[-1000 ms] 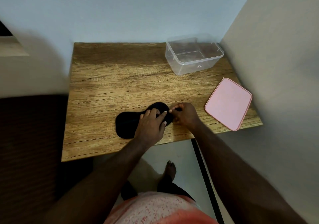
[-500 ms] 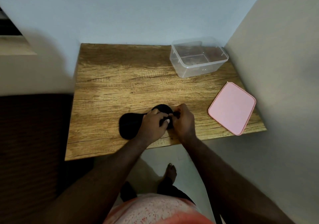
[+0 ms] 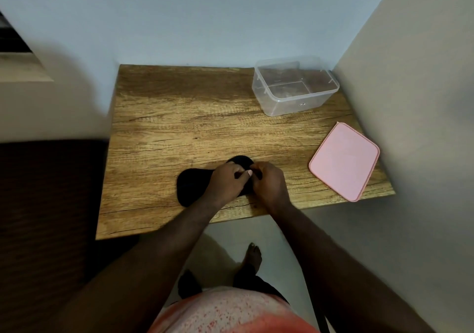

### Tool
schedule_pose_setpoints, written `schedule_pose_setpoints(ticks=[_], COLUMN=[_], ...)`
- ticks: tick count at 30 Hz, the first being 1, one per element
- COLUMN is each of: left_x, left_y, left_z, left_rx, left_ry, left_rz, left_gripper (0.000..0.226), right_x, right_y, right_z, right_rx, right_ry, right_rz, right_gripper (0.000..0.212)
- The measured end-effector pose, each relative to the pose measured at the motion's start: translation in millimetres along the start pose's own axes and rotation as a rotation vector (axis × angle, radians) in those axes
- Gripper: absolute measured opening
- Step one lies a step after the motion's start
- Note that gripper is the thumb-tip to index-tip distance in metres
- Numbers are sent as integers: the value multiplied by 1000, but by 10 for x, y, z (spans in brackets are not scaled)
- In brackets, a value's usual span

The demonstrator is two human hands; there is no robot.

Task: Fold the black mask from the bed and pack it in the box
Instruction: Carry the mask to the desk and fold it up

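A black mask (image 3: 193, 185) lies flat near the front edge of the wooden table (image 3: 179, 117). My left hand (image 3: 227, 180) rests on the mask's right half, fingers curled and pinching the fabric. Touching it on the right, my right hand (image 3: 269, 184) grips the mask's right end, which is mostly hidden under both hands. A clear plastic box (image 3: 295, 84) stands open at the table's back right corner. Its pink lid (image 3: 345, 160) lies flat at the right edge.
Walls close off the table at the back and on the right. A dark brown bed (image 3: 46, 204) borders the table's left side. Bare feet (image 3: 252, 255) stand on the pale floor below the front edge.
My right hand has slid left onto the mask's right end and now touches my left hand. My left hand's fingers have curled tighter on the fabric.
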State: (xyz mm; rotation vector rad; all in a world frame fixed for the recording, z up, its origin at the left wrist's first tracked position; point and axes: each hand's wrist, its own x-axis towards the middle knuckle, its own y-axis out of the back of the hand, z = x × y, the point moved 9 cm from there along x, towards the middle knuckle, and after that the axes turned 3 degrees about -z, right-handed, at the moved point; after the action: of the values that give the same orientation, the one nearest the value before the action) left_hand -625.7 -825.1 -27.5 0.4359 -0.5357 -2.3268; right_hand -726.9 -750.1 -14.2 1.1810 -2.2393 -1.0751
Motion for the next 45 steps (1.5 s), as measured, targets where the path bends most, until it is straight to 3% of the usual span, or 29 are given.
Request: schedule_pose_setpoints(ticks=[4, 8, 12, 19, 26, 36, 39, 41, 45], left_x=[-34, -51, -39, -77, -51, 51, 86, 103, 128], left_y=[75, 37, 49, 25, 17, 59, 78, 114, 233], left_z=[-47, 5, 48, 90, 77, 28, 21, 2, -69], left_rx=[-74, 28, 91, 237, 252, 164, 169, 266, 502], left_ry=[21, -31, -58, -142, -150, -3, 68, 146, 269], left_rz=[101, 109, 124, 109, 73, 66, 56, 37, -2], left_gripper=[13, 28, 17, 21, 20, 19, 12, 14, 36], right_x=[-38, -54, -80, -151, -95, 32, 60, 94, 134], right_y=[-8, -4, -13, -22, 54, 1, 4, 31, 27], right_z=[37, 62, 53, 16, 170, 218, 286, 328, 375], right_rx=[24, 28, -6, -28, 180, 178, 250, 286, 409], right_ry=[5, -12, 12, 54, -130, -184, -264, -345, -473], right_rz=[-29, -43, -58, -13, 82, 11, -3, -29, -192], right_gripper=[21, 21, 22, 27, 21, 4, 14, 20, 10])
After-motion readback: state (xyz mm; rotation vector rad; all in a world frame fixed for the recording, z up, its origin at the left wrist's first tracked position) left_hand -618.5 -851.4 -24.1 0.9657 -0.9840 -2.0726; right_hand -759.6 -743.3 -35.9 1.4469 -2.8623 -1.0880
